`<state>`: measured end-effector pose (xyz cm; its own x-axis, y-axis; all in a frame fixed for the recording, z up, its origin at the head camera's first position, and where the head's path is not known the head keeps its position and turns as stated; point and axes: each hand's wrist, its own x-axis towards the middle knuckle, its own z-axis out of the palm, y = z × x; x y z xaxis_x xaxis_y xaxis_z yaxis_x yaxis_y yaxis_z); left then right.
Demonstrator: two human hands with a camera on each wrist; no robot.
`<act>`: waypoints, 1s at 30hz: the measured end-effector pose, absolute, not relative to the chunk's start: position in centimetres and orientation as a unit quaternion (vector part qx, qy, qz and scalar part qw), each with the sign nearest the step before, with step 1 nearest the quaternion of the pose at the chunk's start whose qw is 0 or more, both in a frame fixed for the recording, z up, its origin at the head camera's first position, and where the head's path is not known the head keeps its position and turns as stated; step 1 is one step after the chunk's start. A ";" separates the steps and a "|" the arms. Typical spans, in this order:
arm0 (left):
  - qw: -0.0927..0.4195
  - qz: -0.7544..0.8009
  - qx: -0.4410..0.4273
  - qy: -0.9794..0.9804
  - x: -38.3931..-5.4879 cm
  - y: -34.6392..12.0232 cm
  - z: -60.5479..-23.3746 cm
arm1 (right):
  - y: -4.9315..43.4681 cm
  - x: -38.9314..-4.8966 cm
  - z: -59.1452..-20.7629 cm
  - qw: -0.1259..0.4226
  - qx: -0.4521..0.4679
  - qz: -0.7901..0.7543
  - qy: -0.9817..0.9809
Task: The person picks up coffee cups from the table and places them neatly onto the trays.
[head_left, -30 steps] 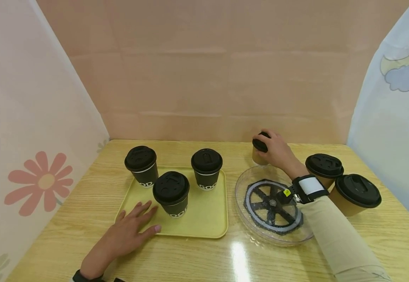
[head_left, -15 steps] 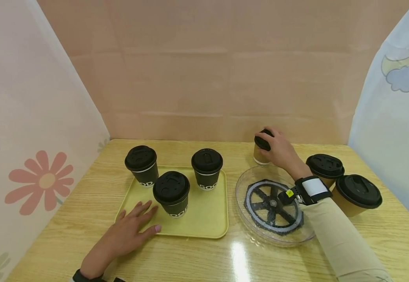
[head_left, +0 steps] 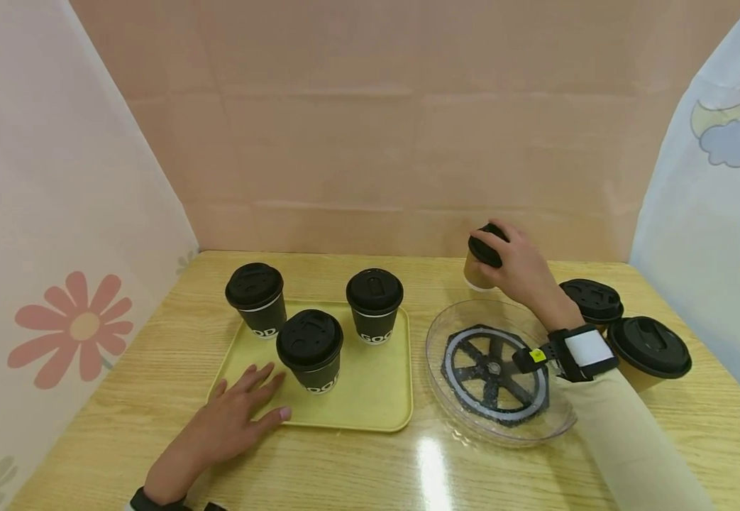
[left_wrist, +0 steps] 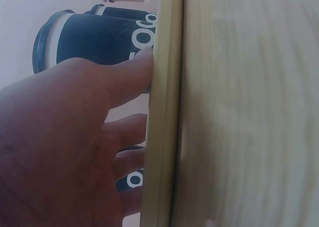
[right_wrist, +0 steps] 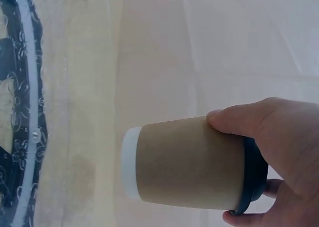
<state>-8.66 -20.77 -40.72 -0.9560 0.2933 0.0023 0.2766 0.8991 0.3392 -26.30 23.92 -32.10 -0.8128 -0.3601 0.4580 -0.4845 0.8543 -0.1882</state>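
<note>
My right hand [head_left: 524,273] grips a brown paper coffee cup [right_wrist: 189,162] with a black lid, thumb on its side and fingers round the lid. The cup is raised, its white base apart from the table in the right wrist view, behind a clear round dish [head_left: 436,383]. My left hand [head_left: 232,420] lies with spread fingers on the front left corner of a yellow tray [head_left: 376,404]. On that tray stand three black lidded cups: a back left cup [head_left: 264,316], a front cup [head_left: 318,376] and a back right cup [head_left: 372,326].
To the right of the dish, two more brown cups with black lids stand close together, a rear cup [head_left: 593,301] and a front cup [head_left: 647,348]. A dark spoked wheel shape [head_left: 493,367] shows in the dish. Fabric walls border the wooden table [head_left: 318,468].
My right hand has lifted the brown cup and moved it slightly to the right. My left hand and the black cups have stayed put.
</note>
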 end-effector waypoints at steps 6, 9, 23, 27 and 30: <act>0.029 0.174 0.143 0.974 -8.7 -20.8 -40.7 | 24.0 -25.3 -31.5 0.227 0.238 0.142 -0.934; 0.032 0.175 0.143 0.974 -8.7 -20.8 -40.8 | 24.0 -24.5 -31.3 0.233 0.240 0.140 -0.932; 0.027 0.172 0.144 0.974 -8.6 -20.9 -40.7 | 23.7 -21.3 -30.5 0.256 0.269 0.141 -0.918; 0.027 0.171 0.144 0.974 -8.6 -20.9 -40.7 | 23.7 -20.7 -30.5 0.249 0.276 0.138 -0.918; 0.028 0.171 0.145 0.974 -8.7 -20.9 -40.8 | 23.8 -20.2 -30.6 0.239 0.274 0.134 -0.922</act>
<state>-8.65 -20.89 -40.76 -0.9565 0.2918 -0.0041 0.2730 0.8994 0.3413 -20.22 23.80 -30.63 -0.7355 -0.4418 0.5137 -0.5697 0.8136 -0.1159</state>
